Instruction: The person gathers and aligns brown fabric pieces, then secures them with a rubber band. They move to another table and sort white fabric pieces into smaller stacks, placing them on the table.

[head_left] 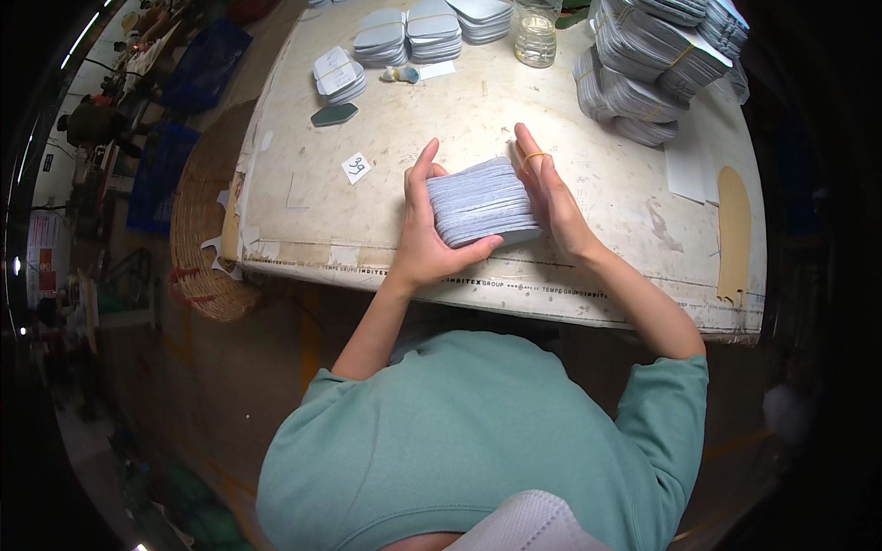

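A thick stack of thin light blue-grey sheet pieces [482, 204] stands between my hands, near the table's front edge. My left hand [428, 225] grips it from the left, its thumb along the lower front and the fingers up the left side. My right hand [556, 204] rests flat along the stack's right side, fingers stretched upward. A yellowish rubber band [534, 156] is looped on the right fingers. To the left of the stack lies a small white paper square [356, 168] with handwriting. What the far left fingertips touch is hidden behind the stack.
Banded stacks [380, 39] of similar pieces line the table's far side, with a smaller stack [339, 75] nearer. A dark green piece [333, 115] and a glass jar [536, 41] stand about. Piled bundles [654, 73] rise at far right. A wicker basket [207, 197] stands left of the table.
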### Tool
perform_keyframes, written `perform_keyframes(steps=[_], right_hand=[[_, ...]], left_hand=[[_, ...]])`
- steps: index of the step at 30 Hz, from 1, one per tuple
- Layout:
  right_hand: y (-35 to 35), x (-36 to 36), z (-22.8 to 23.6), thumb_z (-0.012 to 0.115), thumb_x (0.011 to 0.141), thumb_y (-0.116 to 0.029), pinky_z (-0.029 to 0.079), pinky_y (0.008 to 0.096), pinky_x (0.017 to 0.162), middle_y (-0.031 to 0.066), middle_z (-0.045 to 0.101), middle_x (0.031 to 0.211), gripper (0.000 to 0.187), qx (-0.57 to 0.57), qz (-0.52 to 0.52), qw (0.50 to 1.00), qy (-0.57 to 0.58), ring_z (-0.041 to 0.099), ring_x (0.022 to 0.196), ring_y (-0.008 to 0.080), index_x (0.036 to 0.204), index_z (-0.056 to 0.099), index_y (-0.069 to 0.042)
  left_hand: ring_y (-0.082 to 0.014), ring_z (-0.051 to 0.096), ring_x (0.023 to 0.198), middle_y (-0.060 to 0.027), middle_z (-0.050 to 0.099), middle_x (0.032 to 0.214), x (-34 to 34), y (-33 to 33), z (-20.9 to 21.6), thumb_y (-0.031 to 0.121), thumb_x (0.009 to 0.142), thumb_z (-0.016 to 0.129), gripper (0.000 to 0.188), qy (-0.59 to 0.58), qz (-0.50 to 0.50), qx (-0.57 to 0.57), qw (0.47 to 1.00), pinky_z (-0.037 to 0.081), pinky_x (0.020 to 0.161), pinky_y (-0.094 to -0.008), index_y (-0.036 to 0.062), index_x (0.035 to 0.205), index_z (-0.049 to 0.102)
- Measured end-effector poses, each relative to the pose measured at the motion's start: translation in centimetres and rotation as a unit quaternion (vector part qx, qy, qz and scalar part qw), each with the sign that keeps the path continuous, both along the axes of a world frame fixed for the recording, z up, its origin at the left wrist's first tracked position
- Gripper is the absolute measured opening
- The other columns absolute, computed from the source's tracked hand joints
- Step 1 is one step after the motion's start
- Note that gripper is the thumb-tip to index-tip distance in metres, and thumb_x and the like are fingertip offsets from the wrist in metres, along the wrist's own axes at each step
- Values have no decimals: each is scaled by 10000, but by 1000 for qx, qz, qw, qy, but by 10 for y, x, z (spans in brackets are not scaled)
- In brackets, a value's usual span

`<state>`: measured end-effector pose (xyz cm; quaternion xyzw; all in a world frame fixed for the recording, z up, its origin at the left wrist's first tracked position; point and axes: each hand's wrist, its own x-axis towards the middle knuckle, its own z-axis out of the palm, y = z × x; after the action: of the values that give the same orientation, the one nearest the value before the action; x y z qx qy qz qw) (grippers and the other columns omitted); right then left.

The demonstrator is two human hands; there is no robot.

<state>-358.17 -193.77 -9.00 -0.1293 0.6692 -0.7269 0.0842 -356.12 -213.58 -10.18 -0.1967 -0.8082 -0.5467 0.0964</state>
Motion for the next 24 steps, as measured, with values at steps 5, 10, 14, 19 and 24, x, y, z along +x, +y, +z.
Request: perform_keyframes(steps=[5, 10, 14, 19, 24], right_hand=[[-1, 3, -1, 250, 1022, -489, 129, 357, 1169, 196, 218, 1544, 668, 15, 45, 998, -32, 197, 1439, 293, 1508, 193, -34], [14, -8, 8, 519, 975, -149, 445, 287, 948, 116, 637, 1144, 306, 29, -39, 999, 20, 593, 1063, 161, 1215, 584, 29], [23, -9, 18, 542, 955, -102, 462, 267, 887, 88, 669, 991, 224, 66, -63, 995, 32, 631, 963, 137, 1100, 655, 26], [22, -1, 33, 553, 904, -31, 481, 253, 752, 77, 676, 832, 183, 165, -82, 964, 191, 646, 804, 131, 1017, 693, 2], [17, 5, 40, 595, 827, 31, 480, 275, 673, 89, 651, 756, 188, 227, -67, 918, 319, 633, 712, 181, 982, 694, -11]], left_hand=[[-272, 544, 1068, -151, 491, 1148, 4, -2, 10, 245, 568, 870, 1174, -13, 14, -60, 998, 451, 929, -371, 88, 1483, 151], [-301, 641, 1033, -161, 623, 1124, 8, -9, 26, 281, 567, 887, 940, -2, 19, -137, 990, 499, 904, -373, 70, 1353, 417], [-318, 679, 873, -167, 673, 948, -2, -29, 36, 370, 576, 881, 770, -12, 17, -138, 990, 529, 809, -361, 59, 1193, 542], [-170, 644, 961, -114, 658, 1060, -24, -107, 45, 342, 685, 835, 675, -143, 78, 167, 972, 548, 783, -315, -2, 1191, 549], [-219, 571, 1061, -102, 552, 1224, -39, -195, 39, 422, 754, 738, 733, -183, 302, 313, 882, 495, 886, -330, 29, 1310, 465]])
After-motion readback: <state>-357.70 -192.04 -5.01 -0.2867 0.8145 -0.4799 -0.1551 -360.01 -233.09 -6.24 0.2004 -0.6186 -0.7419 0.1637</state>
